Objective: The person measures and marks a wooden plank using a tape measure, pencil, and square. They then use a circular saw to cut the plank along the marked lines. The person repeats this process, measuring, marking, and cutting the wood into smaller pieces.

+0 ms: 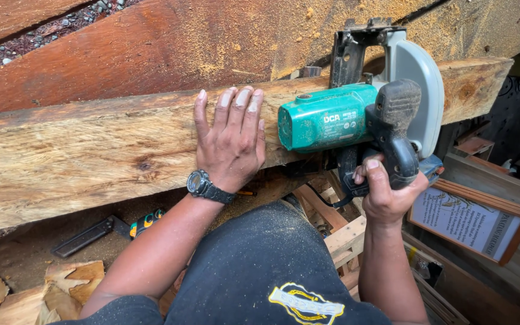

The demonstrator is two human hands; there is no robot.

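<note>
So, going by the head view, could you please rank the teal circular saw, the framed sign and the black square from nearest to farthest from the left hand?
1. Teal circular saw: just right of the left hand, on the beam.
2. Black square: below-left, on the ground.
3. Framed sign: far lower right.

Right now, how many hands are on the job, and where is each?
2. The left hand lies flat on the wooden beam, beside the saw. The right hand grips the black handle of the green circular saw. No other hands show.
</note>
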